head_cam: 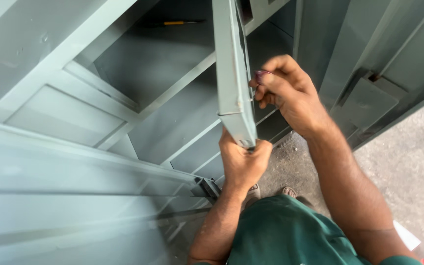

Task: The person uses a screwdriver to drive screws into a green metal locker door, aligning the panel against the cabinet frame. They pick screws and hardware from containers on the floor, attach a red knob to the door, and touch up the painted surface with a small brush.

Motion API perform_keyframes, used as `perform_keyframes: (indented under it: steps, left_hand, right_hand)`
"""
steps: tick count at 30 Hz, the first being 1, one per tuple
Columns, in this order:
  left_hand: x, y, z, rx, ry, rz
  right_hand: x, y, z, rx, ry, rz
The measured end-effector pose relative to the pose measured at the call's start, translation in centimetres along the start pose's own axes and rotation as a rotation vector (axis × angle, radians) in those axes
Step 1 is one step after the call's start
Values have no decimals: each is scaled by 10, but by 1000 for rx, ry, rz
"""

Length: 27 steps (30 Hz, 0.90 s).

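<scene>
A grey-green metal cabinet door (231, 73) stands edge-on in front of me, running from the top of the view down to its lower corner. My left hand (244, 162) is closed around that lower corner from below. My right hand (283, 91) is at the door's right face, fingers curled on a small dark tool (257, 74) pressed against the door edge. The tool's tip is hidden behind the door.
An open grey-green metal cabinet (163, 98) with shelves fills the left and middle. A yellow-handled tool (172, 22) lies on an upper shelf. Another door panel (369, 98) stands at right. Concrete floor (408, 162) lies at lower right, with my feet (271, 192) below.
</scene>
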State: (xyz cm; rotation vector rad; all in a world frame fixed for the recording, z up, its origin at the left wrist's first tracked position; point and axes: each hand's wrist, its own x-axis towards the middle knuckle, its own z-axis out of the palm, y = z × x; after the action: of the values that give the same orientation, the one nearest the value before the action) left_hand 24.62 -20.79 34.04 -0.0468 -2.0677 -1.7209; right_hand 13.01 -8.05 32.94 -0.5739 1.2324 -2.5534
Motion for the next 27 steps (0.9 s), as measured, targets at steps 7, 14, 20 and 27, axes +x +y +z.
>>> perform_keyframes:
  steps: [7, 14, 20, 27]
  left_hand:
    - [-9, -15, 0, -4, 19, -136]
    - [-8, -16, -9, 26, 32, -80]
    - [-8, -12, -18, 66, 15, -97]
    - [-9, -8, -24, 96, 13, 66]
  right_hand:
    - [-27, 25, -6, -219, -67, -171]
    - [-26, 33, 2, -420, -58, -294]
    - [-23, 17, 7, -553, -168, -376]
    - [-25, -5, 19, -704, -157, -312]
